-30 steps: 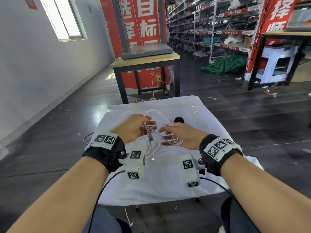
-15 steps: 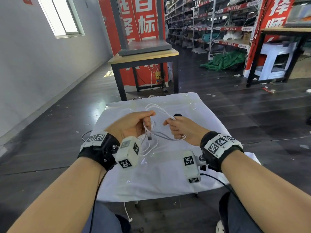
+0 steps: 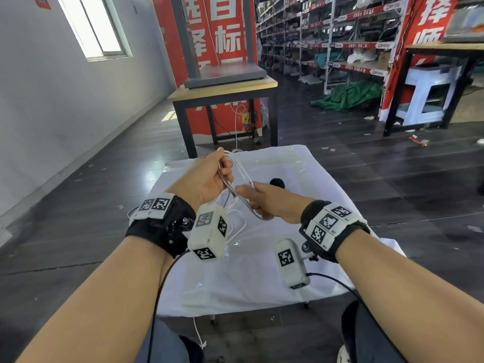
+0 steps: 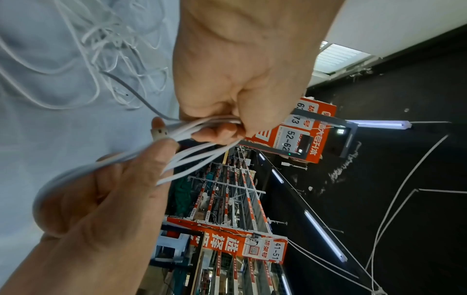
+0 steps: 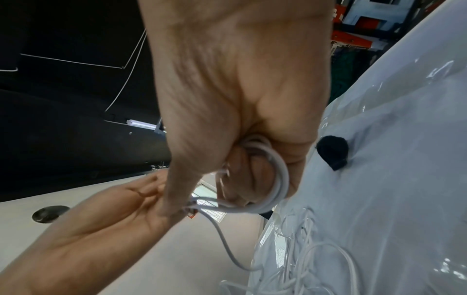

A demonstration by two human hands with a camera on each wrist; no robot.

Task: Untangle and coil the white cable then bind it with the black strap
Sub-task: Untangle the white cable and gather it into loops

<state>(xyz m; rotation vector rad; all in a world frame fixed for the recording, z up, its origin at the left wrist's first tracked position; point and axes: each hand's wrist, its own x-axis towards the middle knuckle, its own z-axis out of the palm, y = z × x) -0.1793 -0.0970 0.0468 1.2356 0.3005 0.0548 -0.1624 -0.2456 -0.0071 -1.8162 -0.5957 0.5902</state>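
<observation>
The white cable [image 3: 242, 176] hangs in several loops between my two hands above the white-covered table [image 3: 327, 205]. My left hand [image 3: 207, 176] is raised and grips the upper ends of the loops [image 4: 202, 127] in a fist. My right hand [image 3: 264, 200] sits lower and holds the loops' lower bend [image 5: 272, 179] around its curled fingers. More loose cable [image 4: 101, 49] lies tangled on the cloth below, also visible in the right wrist view [image 5: 316, 259]. The black strap [image 3: 277, 182] lies on the cloth just beyond my right hand, rolled up [image 5: 332, 150].
A wooden table with black legs [image 3: 225, 93] stands beyond the cloth-covered table. Shelving racks [image 3: 340, 35] fill the back right. A green tarp [image 3: 348, 95] lies on the dark floor. A white cord [image 3: 199, 334] hangs off the table's near edge.
My left hand has risen and moved away from me, drawing the cable loops up and taut. My right hand has stayed low and keeps hold of the loops' bottom.
</observation>
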